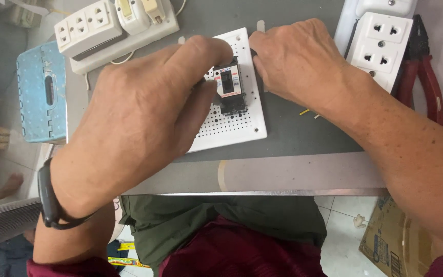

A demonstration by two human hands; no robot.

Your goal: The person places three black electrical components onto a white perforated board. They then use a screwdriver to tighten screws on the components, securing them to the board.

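Grey matting covers the workbench (303,138) before you, and on it lies a white perforated mounting board (242,128) with a small black circuit breaker (229,84) standing near its middle. Your left hand (144,118) reaches in from the near side, thumb and forefinger closed on the breaker's left edge, pinching it against the board. Your right hand (296,59) rests on the board's far right edge, fingers curled down over the rim to steady it; whether they grip anything beneath cannot be told. As it looks, the breaker is set in place but no screws or wires show on it, so fixing and wiring appear still to do. White socket blocks (380,43) lie to the right beside red-handled pliers (426,77), and another socket strip (85,25) sits at the far left.
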